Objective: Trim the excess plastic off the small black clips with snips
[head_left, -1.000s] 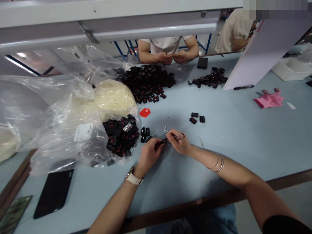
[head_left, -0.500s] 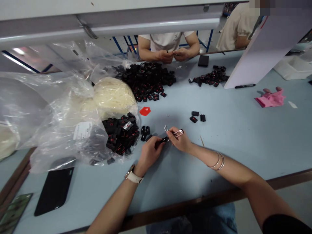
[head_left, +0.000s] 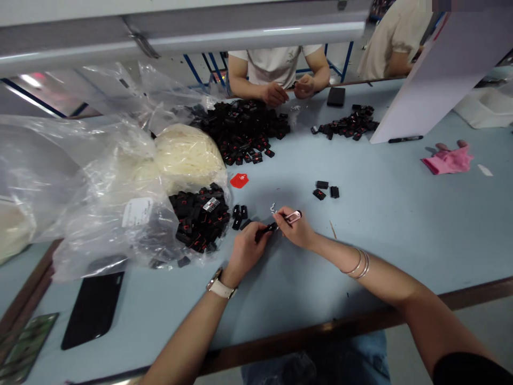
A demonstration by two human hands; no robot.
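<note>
1. Left hand: low on the blue table, fingers curled, pinching a small black piece at the fingertips; watch with pale strap on the wrist.
2. Right hand: just right of the left, fingers closed round a slim metal tool, its tip meeting the black piece; bangles on the forearm.
3. Small black piece: between the two hands, just above the table, near the front centre.
4. Loose black pieces: a few on the table, just left of the hands.
5. Three black pieces: apart, up and right of the hands.
6. Red tag: flat on the table, beyond the hands.
7. Clear plastic bag: left side, holding black pieces and a cream bundle.
8. Large black heap: far side, before a seated person's hands.
9. Smaller heap: right of it.
10. Pink glove: far right.
11. Black phone: lower left, flat.
</note>
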